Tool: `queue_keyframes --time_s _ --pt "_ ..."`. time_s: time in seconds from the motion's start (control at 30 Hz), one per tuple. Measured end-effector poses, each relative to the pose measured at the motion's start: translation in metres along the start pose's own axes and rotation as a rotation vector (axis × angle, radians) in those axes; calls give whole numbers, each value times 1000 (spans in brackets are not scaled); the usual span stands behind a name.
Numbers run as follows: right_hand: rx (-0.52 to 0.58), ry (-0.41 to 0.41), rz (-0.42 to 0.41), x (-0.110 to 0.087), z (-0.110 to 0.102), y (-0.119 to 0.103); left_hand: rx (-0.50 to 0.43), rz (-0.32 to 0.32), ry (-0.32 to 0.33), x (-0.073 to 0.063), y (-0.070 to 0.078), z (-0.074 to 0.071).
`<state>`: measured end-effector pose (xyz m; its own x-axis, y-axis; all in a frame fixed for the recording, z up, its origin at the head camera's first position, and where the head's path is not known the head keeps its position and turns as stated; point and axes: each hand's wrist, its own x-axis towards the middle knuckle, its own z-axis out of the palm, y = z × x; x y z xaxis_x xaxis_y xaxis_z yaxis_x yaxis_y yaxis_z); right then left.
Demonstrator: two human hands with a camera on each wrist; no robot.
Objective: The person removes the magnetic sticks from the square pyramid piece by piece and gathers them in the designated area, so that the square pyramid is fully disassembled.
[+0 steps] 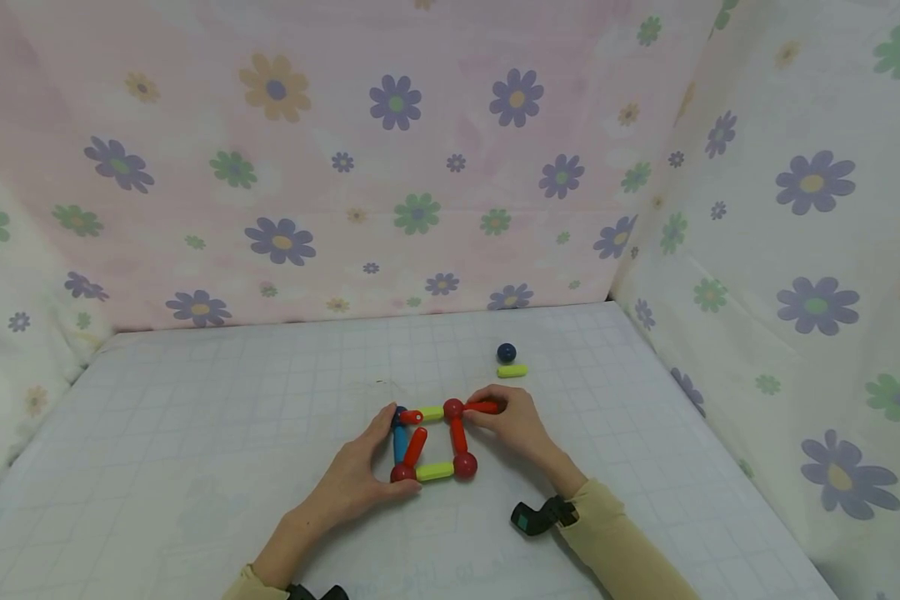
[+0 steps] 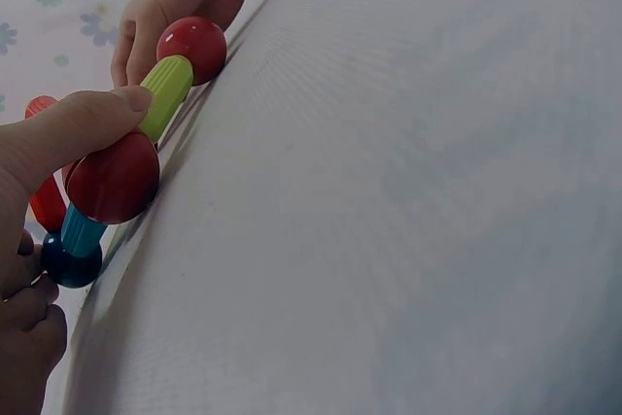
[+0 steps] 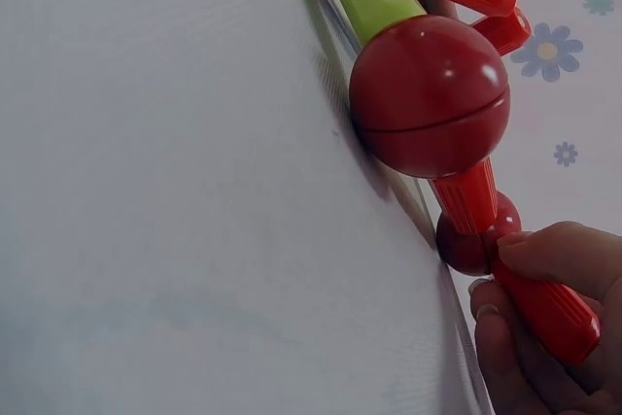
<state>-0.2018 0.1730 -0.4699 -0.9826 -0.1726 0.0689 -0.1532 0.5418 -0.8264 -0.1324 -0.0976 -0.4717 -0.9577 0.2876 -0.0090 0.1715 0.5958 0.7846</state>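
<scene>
On the white cloth lies a four-sided frame of toy building rods and balls. Its sides are two yellow-green rods (image 1: 435, 472), a blue rod (image 1: 400, 446) and a red side rod (image 1: 458, 437). Red balls (image 1: 465, 465) form three corners, a dark blue ball (image 2: 73, 259) the fourth. Two more red rods (image 1: 416, 447) rise from the left corners. My left hand (image 1: 348, 477) grips the frame's left side, thumb by the near red ball, fingers at the blue ball. My right hand (image 1: 517, 423) pinches a loose-ended red rod (image 3: 549, 313), its other end against the far right red ball (image 3: 476, 240).
Beyond my right hand lie a spare dark blue ball (image 1: 506, 353) and a yellow-green rod (image 1: 512, 371). The table (image 1: 195, 417) has a white gridded cover. Flowered curtains (image 1: 345, 200) stand behind it and at both sides.
</scene>
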Motion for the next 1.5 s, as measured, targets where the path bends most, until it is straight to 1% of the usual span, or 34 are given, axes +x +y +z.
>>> queue_keyframes --time_s 0.3,0.5,0.6,0.73,0.83,0.97,1.1,1.23,1.37,1.5 --pt "2 11 -25 1 2 2 -4 -12 3 -1 0 0" --pt "-2 12 -37 1 -1 4 -3 -9 -8 0 0 2" --pt "-4 13 -36 2 -7 4 0 -10 -12 0 -1 4" --pt "24 25 -22 6 -20 4 0 -6 -13 -1 -1 4" --pt "53 31 2 9 -29 9 -2 0 -10 -2 -1 3" --pt "64 44 22 12 -39 16 -7 4 -7 -2 -1 3" --pt "60 61 18 14 -47 25 -12 4 -14 -1 0 3" --pt "72 53 21 16 -54 32 -9 -2 -14 0 0 3" --pt "80 54 54 17 -60 36 -6 -7 -13 0 -1 3" --pt "69 81 83 17 -65 39 -10 0 -13 0 -2 3"
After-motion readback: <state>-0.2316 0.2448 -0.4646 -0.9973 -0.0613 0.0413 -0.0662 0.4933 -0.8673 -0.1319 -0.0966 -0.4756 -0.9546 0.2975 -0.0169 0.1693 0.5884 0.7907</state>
